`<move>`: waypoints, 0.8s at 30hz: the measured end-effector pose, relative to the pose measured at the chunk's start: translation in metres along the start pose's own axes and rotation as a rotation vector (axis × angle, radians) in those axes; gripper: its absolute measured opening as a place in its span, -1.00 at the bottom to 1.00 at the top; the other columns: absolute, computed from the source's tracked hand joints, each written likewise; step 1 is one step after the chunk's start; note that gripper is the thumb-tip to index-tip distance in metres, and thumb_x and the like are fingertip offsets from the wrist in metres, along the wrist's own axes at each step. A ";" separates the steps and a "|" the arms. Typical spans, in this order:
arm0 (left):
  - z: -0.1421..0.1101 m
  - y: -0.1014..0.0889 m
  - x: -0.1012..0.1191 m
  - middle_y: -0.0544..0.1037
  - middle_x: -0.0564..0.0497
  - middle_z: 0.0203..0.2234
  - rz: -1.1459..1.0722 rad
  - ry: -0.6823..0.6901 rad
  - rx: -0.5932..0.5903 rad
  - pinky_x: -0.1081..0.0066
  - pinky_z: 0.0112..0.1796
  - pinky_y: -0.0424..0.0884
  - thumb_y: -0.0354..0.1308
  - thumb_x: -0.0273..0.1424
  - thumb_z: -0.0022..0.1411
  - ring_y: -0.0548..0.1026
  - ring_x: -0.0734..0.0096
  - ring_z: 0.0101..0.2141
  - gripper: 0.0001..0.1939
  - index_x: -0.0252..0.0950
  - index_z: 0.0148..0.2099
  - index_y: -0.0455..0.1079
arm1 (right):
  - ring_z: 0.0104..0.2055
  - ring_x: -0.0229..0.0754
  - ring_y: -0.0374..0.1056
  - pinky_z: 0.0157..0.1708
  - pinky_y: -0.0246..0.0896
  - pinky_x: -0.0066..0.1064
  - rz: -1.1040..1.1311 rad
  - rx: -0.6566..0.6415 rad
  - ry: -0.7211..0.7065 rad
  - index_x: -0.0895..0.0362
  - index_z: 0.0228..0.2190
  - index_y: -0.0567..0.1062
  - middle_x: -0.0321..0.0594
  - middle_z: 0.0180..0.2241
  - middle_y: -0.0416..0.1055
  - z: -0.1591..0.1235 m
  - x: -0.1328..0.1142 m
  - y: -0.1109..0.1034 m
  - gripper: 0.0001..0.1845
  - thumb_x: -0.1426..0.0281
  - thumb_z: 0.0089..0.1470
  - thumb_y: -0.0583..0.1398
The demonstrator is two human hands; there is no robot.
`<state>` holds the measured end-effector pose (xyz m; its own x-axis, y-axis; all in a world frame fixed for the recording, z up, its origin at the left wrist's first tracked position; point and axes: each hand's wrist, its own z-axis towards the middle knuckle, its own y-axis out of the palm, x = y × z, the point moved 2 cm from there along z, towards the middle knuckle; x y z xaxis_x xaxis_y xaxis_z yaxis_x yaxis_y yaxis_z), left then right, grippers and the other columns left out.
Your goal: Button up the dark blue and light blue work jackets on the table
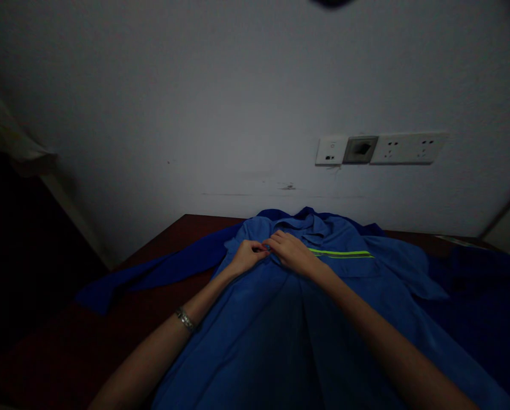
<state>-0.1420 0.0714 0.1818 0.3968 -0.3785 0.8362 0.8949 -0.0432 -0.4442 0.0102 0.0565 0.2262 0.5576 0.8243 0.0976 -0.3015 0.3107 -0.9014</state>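
Your left hand (246, 258) and right hand (292, 250) meet, pinching the blue shirt (255, 330) short of its collar (317, 229), its length running toward the far edge of the table (186, 232).

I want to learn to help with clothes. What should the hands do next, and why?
Maybe the left hand should steady the light blue shirt so the right hand can work: their fingertips meet closely at its chest, and the cloth creases just below.

A pale wall (221, 114) with plug sockets (408, 149) on it (one square (361, 150) is grey) stands behind a dark red table (180, 232), with light cloth (11, 136) at the left.
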 end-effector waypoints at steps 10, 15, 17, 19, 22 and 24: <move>0.003 0.000 -0.001 0.55 -0.01 -0.44 0.093 0.098 -0.008 0.43 -0.29 0.33 0.15 -0.44 0.00 0.45 0.40 -0.38 -0.86 -0.38 -0.36 0.48 | -0.22 -0.18 0.21 -0.18 0.11 -0.31 0.533 0.201 0.192 0.12 -0.21 0.35 -0.23 -0.35 0.37 -0.007 0.022 0.018 -0.75 0.51 0.00 0.12; 0.002 -0.001 0.000 0.54 -0.01 -0.44 0.120 0.106 -0.025 0.44 -0.28 0.31 0.14 -0.42 0.01 0.44 0.40 -0.36 -0.85 -0.38 -0.35 0.48 | -0.28 -0.19 0.25 -0.20 0.10 -0.30 0.682 0.256 0.265 0.12 -0.30 0.37 -0.27 -0.42 0.37 -0.006 0.029 0.032 -0.79 0.47 -0.07 0.17; 0.002 -0.002 0.001 0.54 -0.01 -0.44 0.127 0.114 -0.033 0.45 -0.28 0.31 0.14 -0.43 0.01 0.44 0.40 -0.36 -0.85 -0.38 -0.36 0.48 | -0.30 -0.21 0.27 -0.21 0.11 -0.32 0.763 0.278 0.294 0.13 -0.34 0.37 -0.28 -0.42 0.36 -0.005 0.030 0.036 -0.82 0.46 -0.10 0.17; 0.002 -0.002 0.000 0.54 -0.01 -0.44 0.142 0.123 -0.033 0.46 -0.29 0.31 0.14 -0.42 0.01 0.44 0.41 -0.37 -0.85 -0.38 -0.36 0.48 | -0.32 -0.24 0.28 -0.23 0.13 -0.36 0.862 0.303 0.329 0.14 -0.37 0.36 -0.29 -0.42 0.36 -0.004 0.031 0.040 -0.84 0.45 -0.12 0.17; 0.001 -0.003 0.000 0.53 -0.01 -0.44 0.180 0.133 -0.016 0.46 -0.29 0.31 0.15 -0.43 0.01 0.43 0.41 -0.36 -0.86 -0.37 -0.35 0.47 | -0.43 -0.28 0.28 -0.37 0.16 -0.42 0.984 0.283 0.455 0.15 -0.36 0.35 -0.34 -0.50 0.36 -0.003 0.032 0.047 -0.77 0.43 -0.18 0.19; 0.000 -0.003 0.001 0.53 -0.01 -0.43 0.214 0.147 -0.006 0.45 -0.28 0.31 0.15 -0.44 0.00 0.43 0.41 -0.35 -0.86 -0.37 -0.35 0.47 | -0.53 -0.30 0.26 -0.47 0.14 -0.46 1.023 0.249 0.571 0.15 -0.33 0.35 -0.37 -0.56 0.35 -0.003 0.034 0.051 -0.69 0.44 -0.24 0.22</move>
<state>-0.1443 0.0714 0.1835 0.5425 -0.5100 0.6675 0.7923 0.0466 -0.6084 0.0162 0.0990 0.1822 0.2160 0.4329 -0.8752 -0.9118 -0.2312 -0.3394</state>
